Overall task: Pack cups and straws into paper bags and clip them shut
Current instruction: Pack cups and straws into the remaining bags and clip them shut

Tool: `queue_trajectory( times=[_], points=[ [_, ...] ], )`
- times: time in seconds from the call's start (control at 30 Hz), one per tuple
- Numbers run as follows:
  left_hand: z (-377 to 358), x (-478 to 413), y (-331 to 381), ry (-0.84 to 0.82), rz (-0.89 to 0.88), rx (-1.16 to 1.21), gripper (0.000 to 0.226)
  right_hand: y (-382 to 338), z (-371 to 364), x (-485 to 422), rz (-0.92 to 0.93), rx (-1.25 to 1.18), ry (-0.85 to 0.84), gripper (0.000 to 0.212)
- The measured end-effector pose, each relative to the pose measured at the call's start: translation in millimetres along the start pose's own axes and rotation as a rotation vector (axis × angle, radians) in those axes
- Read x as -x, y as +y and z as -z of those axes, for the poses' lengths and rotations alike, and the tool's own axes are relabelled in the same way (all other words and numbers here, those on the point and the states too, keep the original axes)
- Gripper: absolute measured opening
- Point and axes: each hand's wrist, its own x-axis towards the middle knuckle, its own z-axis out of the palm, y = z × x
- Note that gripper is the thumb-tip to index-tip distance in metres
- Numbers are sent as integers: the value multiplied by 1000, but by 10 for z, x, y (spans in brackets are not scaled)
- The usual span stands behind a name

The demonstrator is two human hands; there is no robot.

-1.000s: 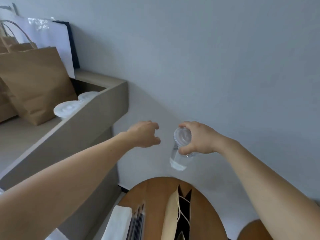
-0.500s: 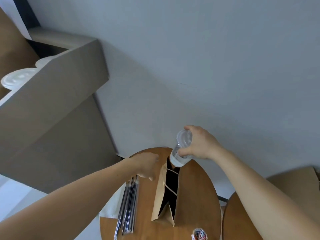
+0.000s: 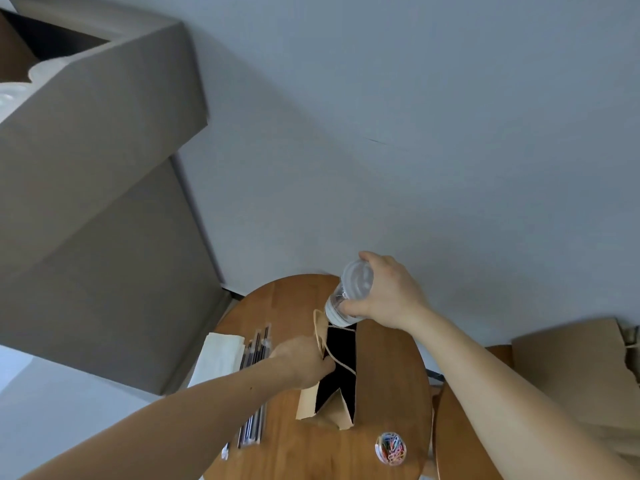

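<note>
Mid-table (image 3: 287,306): bag (image 3: 372,375), mouth up. Straws (image 3: 254,344) left of bag, running far-to-near. Napkins (image 3: 218,358) left of straws, at table's left edge. Clip tub (image 3: 390,447) by front edge, right of bag's near end. Cup (image 3: 349,292) in right hand (image 3: 391,296), over bag's far end. Left hand (image 3: 301,362) grips bag's left rim. Second table (image 3: 460,427) right, cardboard (image 3: 568,368) beyond. Counter (image 3: 104,168) far left, lids (image 3: 38,69) on top.

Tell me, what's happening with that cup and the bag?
A person is packing a paper bag on a round table. The right hand holds a clear lidded cup just above the bag's open mouth, not yet inside. The left hand grips the bag's rim. Nearby lie straws and a tub of paper clips.
</note>
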Motion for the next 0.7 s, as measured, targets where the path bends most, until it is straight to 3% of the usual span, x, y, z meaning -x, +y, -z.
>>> queue_trajectory(
  times=[0.17,0.3,0.5,0.7],
  points=[
    [-38,-62,-47,-4,93,204,27,62,111,144,74,77,-106,110],
    [-61,-130,-89,-14,149,284,20,52,205,236,190,283,-222,107],
    [-95,-118,-125,-51,196,363,23,38,-47,255,343,461,-331,101],
    [-73,-51,-104,17,168,315,15,145,-579,271,255,420,-364,103]
  ],
)
